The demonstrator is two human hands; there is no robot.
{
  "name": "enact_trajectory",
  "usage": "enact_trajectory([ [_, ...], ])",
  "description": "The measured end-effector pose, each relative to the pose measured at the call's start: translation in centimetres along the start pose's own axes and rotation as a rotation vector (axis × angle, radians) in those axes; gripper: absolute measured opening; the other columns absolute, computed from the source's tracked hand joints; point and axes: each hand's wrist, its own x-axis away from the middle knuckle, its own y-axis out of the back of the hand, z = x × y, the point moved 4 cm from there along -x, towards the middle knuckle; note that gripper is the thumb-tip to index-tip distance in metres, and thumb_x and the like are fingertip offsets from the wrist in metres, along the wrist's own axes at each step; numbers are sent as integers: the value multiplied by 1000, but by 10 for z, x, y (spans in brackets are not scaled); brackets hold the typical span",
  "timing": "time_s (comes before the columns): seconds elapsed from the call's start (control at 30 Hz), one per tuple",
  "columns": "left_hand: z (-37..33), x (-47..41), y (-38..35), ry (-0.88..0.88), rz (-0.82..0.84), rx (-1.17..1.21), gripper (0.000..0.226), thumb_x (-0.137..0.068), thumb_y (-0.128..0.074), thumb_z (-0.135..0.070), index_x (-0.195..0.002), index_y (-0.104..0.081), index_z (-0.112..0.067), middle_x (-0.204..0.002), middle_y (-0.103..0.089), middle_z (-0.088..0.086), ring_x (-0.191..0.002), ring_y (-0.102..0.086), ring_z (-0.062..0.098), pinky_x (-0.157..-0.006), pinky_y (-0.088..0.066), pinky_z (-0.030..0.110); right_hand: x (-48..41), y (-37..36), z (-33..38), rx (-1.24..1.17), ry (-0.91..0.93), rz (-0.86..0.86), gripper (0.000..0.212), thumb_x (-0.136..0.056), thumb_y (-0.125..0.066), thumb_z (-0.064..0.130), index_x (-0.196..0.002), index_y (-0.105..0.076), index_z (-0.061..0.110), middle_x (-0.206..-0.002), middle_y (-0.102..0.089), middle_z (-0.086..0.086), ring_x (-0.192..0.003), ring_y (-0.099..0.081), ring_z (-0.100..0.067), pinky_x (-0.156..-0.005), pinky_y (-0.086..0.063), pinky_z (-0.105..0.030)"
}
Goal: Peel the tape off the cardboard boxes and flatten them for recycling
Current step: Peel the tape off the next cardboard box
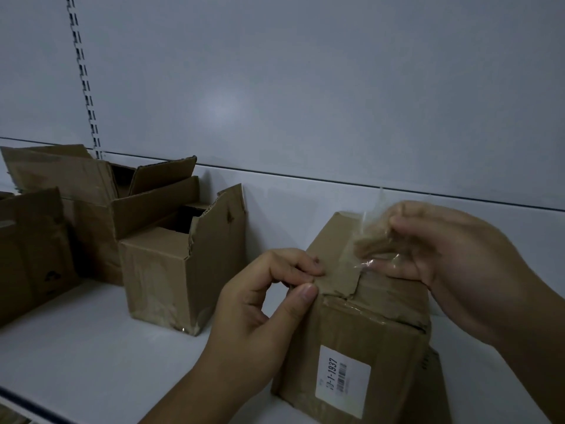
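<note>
head view: cardboard box (367, 332) w/ white barcode label (342, 376) stands on white shelf (91, 362), front right, close to the person. left hand (260, 304) pinches the box's torn top flap btw thumb & forefinger, other fingers curled. right hand (452, 264) is above box top, its fingers (406, 223) pinching a crumpled strip of clear tape (376, 237); tape's lower end meets box top near the seam, rest lifted off. open box (171, 280) w/ ragged flap stands to the left, apart; more opened boxes (76, 209) behind it at far left, near grey back panel (305, 87)
</note>
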Motion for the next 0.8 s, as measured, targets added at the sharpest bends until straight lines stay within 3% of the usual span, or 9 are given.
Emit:
enact_trajectory([
  [0.17, -13, 1, -6, 49, 31, -157, 10, -83, -51, -27, -91, -58, -27, -96, -62, -10, -105, -59, 13, -87, -47, 21, 0, -1, 2, -102, -45, -22, 19, -92, -48, 7, -92, -64, -1, -89, -71, -19, -82, -70, -32, -69, -60, -36],
  [0.27, -36, 1, -18, -57, 52, -562, 19, -78, -53, -41, -94, -59, -36, -98, -58, -19, -100, -56, 1, -80, -47, 21, 0, -1, 6, -191, -58, -8, 17, -92, -48, 10, -90, -63, 2, -88, -70, -18, -83, -68, -35, -71, -60, -39],
  [0.37, -47, 0, -43, -199, 140, -861, 42, -67, -54, -63, -97, -61, -34, -100, -57, -17, -100, -53, 7, -79, -46, 32, 0, 1, 10, -244, -66, -19, 16, -94, -48, 12, -94, -61, 3, -86, -71, -13, -85, -68, -33, -76, -58, -42],
  [0.47, -45, -5, -53, -141, 203, -863, 50, -59, -54, -72, -94, -57, -36, -101, -53, -18, -96, -51, 8, -71, -49, 31, 1, 7, 15, -175, -28, -27, 17, -96, -48, 16, -96, -61, 3, -91, -69, -11, -88, -70, -29, -78, -59, -42],
  [0.57, -43, -8, -45, -140, 225, -827, 45, -57, -58, -65, -89, -56, -35, -97, -48, -23, -95, -48, 4, -67, -50, 28, -2, 17, 19, 32, 4, -65, 21, -98, -46, 22, -98, -61, 7, -103, -67, -14, -81, -72, -24, -74, -60, -36],
  [0.7, -41, -12, -16, -155, 309, -740, 41, -58, -66, -58, -94, -62, -39, -103, -52, -25, -102, -51, -2, -79, -43, 12, -7, 31, 24, 192, 11, -135, 29, -99, -44, 14, -77, -62, 7, -96, -65, -16, -64, -68, -26, -58, -60, -28],
  [0.8, -31, -27, 11, -252, 424, -609, 27, -78, -64, -57, -103, -60, -47, -110, -56, -21, -107, -57, 2, -88, -47, 21, -10, 33, 24, 331, 65, -147, 32, -100, -41, 13, -76, -61, 4, -75, -64, -12, -56, -67, -23, -55, -59, -30],
])
